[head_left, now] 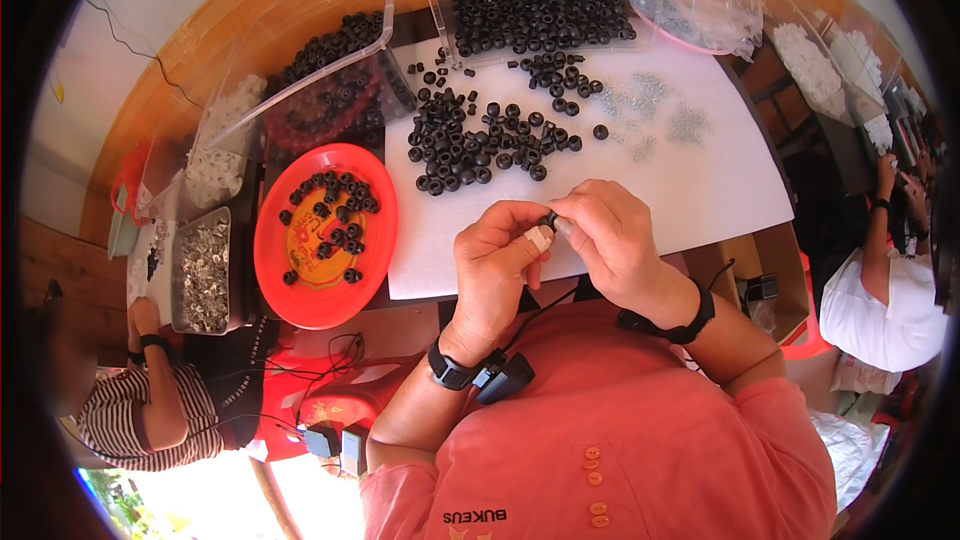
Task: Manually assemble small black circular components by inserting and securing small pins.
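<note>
Over the near edge of the white work surface [600,185], my two hands meet in a pinch. Between the fingertips of my left hand [495,252] and my right hand [612,236] is a small black round part [549,221], mostly covered by the fingers. A strip of whitish tape wraps a digit of my left hand. Beyond them lies a loose heap of black round parts [450,145], some showing a hole. Small shiny silvery pieces [640,100] are scattered right of the heap. Left of my hands, a red plate [272,260] carries several black parts.
Clear bins of black parts [540,5] stand at the back, near a bagged pink dish [690,40]. A tray of metal pieces [205,275] sits far left. People work at the left [150,390] and right [875,295]. Cables hang near my lap.
</note>
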`<state>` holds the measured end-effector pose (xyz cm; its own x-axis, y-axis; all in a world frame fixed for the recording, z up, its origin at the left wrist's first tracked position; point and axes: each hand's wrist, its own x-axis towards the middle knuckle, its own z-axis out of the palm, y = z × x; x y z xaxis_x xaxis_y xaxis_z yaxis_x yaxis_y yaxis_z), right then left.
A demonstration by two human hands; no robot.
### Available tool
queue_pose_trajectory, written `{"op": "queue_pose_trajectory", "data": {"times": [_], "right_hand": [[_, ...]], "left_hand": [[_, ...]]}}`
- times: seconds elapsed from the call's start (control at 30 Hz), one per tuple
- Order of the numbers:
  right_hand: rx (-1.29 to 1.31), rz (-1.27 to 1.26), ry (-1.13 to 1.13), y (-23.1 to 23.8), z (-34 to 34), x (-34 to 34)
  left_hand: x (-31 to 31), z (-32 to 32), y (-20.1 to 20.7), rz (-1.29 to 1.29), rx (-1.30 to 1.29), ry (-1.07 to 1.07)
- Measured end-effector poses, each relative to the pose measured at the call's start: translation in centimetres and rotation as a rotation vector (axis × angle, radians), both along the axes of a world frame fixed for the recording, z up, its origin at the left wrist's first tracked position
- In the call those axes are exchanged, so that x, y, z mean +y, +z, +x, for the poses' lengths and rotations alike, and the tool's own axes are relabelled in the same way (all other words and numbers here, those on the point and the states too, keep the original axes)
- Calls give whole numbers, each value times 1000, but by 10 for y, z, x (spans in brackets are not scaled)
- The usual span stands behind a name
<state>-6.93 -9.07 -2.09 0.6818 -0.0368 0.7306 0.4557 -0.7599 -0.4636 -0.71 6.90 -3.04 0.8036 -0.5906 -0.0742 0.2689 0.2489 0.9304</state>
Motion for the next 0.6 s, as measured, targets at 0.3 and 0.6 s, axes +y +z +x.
{"op": "queue_pose_trajectory", "data": {"times": [0.3, 0.6], "right_hand": [[-42, -272, -56, 12, 3, 0], [-55, -296, -66, 15, 1, 11]], "left_hand": [[0, -2, 5, 67, 3, 21], [0, -7, 5, 51, -2, 76]]}}
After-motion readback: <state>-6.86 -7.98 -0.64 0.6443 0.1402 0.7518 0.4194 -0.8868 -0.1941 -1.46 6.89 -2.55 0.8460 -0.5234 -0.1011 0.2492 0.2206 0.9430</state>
